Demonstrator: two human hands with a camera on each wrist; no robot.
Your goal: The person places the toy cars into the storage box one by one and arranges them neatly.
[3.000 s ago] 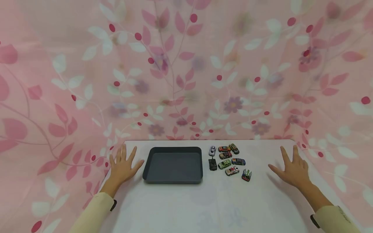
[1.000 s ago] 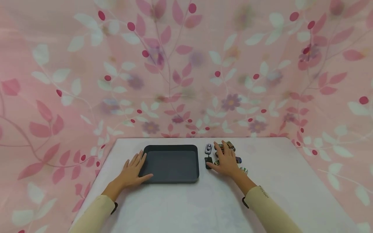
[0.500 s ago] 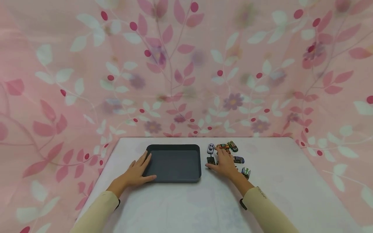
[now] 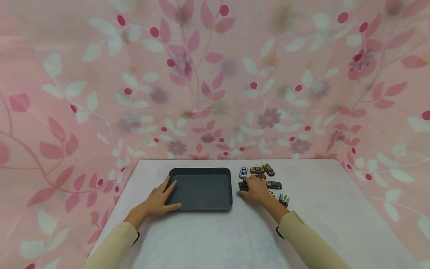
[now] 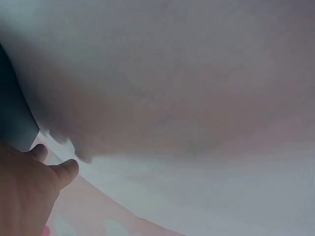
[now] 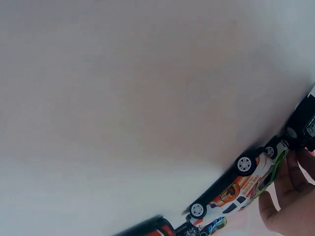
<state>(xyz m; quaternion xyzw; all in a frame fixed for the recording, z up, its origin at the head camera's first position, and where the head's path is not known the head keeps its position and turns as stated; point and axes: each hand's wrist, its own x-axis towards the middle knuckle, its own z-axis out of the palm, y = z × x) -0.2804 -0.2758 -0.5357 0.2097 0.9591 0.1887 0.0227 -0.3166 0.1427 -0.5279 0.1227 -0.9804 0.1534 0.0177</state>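
Observation:
My left hand (image 4: 155, 200) rests on the left rim of a dark grey rectangular tray (image 4: 201, 192), fingers straight and spread, thumb along the front edge. In the left wrist view, part of that hand (image 5: 27, 191) shows beside the tray's dark side (image 5: 15, 110). Among a group of small toy cars, my right hand (image 4: 258, 189) pinches a black toy tank (image 4: 242, 186) between thumb and curled fingers. The hand covers some cars in the head view. In the right wrist view, its fingers lie against the black toy (image 6: 304, 120), behind a white-and-orange toy car (image 6: 231, 194).
A silver toy car (image 4: 243, 172) stands just behind the tank. Farther back are an orange car (image 4: 257, 170) and a green one (image 4: 268, 169). To the right sit a blue car (image 4: 274, 185) and a green-and-white car (image 4: 284, 200). A white cloth covers the table (image 4: 208, 239).
Both hands have come in from the table's sides, the left onto the tray's rim, the right over the cars. In the last half second the right fingers have drawn in toward the tank.

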